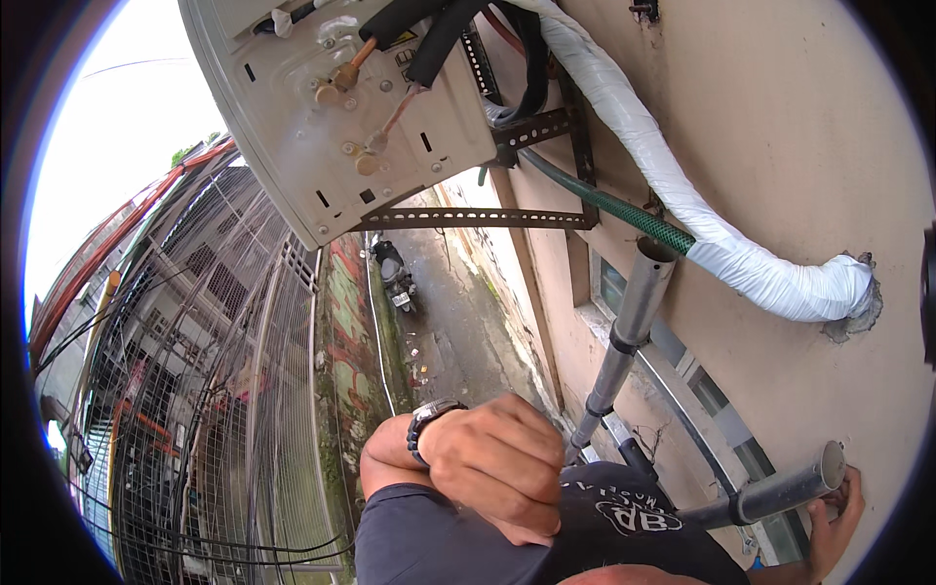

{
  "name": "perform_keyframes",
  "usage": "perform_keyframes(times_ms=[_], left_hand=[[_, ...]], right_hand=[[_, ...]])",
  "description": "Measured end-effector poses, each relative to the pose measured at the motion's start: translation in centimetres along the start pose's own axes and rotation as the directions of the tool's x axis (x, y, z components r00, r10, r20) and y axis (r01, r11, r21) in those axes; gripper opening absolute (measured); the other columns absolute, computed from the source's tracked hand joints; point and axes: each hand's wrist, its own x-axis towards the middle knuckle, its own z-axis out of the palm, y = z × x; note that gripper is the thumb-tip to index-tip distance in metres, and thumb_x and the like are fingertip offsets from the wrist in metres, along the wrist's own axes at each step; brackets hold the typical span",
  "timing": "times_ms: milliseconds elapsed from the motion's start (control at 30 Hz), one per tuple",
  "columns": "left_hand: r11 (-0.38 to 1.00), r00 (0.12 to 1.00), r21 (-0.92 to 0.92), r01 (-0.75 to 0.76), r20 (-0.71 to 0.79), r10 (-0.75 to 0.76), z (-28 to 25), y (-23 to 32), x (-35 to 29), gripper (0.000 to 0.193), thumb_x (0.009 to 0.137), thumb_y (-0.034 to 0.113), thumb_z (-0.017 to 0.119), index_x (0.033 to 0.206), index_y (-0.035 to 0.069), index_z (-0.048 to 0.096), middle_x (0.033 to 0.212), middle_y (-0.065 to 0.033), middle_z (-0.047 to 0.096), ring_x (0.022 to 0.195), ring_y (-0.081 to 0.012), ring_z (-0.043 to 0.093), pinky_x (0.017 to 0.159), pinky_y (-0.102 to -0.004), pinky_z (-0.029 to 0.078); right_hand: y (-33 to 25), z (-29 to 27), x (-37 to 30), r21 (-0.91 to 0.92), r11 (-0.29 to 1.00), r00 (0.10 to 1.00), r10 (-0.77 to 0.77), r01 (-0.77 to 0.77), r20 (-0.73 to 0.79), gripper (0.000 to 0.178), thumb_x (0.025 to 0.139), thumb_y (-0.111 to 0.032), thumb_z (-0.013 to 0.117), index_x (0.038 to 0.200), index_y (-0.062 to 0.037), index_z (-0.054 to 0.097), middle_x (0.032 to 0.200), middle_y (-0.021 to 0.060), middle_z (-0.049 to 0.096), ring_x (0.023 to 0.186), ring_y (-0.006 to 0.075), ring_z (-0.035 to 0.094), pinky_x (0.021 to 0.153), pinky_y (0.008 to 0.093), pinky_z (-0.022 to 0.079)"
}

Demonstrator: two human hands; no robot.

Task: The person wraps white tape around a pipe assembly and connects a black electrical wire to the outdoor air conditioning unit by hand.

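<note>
My left hand, with a watch on its wrist, is a closed fist in front of my dark shirt; whatever its fingers hold, if anything, is hidden. At the lower right, my right hand rests against the wall, fingers bent and apart, right beside the open end of a grey metal tube. Above and ahead stands an air conditioner outdoor unit. Its brass valves join copper pipes running into black foam insulation. A whitish haze hangs near the valves.
A perforated metal bracket supports the unit. Along the beige wall, a white-wrapped pipe bundle and green hose lead to a hole. Another metal tube stands upright. Far below lies an alley with a motorcycle; cables hang left.
</note>
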Motion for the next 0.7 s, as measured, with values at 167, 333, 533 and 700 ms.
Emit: perform_keyframes(times_ms=[167,333,533,700], left_hand=[[0.914,0.758,0.405,-0.007,-0.595,0.269,3.7,1.2,0.4,0.014,0.083,0.018,0.087,0.081,0.015,0.073,0.069,0.0065,0.055,0.053,-0.004,0.047,0.043,-0.0221,0.028],[0.901,0.615,0.434,0.0,-0.711,0.342,5.0,0.4,2.5,0.011,0.084,0.02,0.087,0.086,0.015,0.077,0.072,0.0067,0.06,0.055,-0.0041,0.05,0.044,-0.0201,0.028],[0.993,0.844,0.116,0.001,-0.532,0.061,2.5,0.6,3.2,0.02,0.086,0.019,0.085,0.098,0.007,0.076,0.078,-0.0041,0.062,0.057,-0.0141,0.053,0.043,-0.0253,0.032],[0.994,0.956,-0.043,0.101,-0.272,-0.109,-0.7,0.0,-1.8,0.02,0.08,0.012,0.088,0.097,0.006,0.08,0.073,-0.0025,0.066,0.053,-0.0149,0.058,0.042,-0.0276,0.041]], right_hand=[[-1.9,-0.3,-0.1,-0.004,0.994,0.989,0.111,-0.111,0.102,0.075,0.094,-0.048,0.073,0.138,0.0093,0.05,0.118,0.0167,0.065,0.103,0.0242,0.065,0.091,0.0347,0.051],[-1.9,0.8,0.1,0.061,0.994,0.993,0.098,-0.094,-0.06,0.074,0.083,-0.043,0.086,0.127,0.0075,0.055,0.103,0.0105,0.066,0.087,0.0154,0.064,0.077,0.0285,0.052],[-0.6,0.3,-0.6,0.101,0.988,0.992,0.118,-0.113,-0.052,0.072,0.084,-0.045,0.087,0.125,0.0047,0.055,0.097,0.0024,0.062,0.081,0.0083,0.055,0.071,0.022,0.044],[-1.6,1.3,-0.4,0.067,0.993,0.994,0.101,-0.098,-0.039,0.07,0.084,-0.045,0.085,0.124,0.0047,0.057,0.099,0.0039,0.062,0.085,0.0105,0.056,0.076,0.024,0.046]])
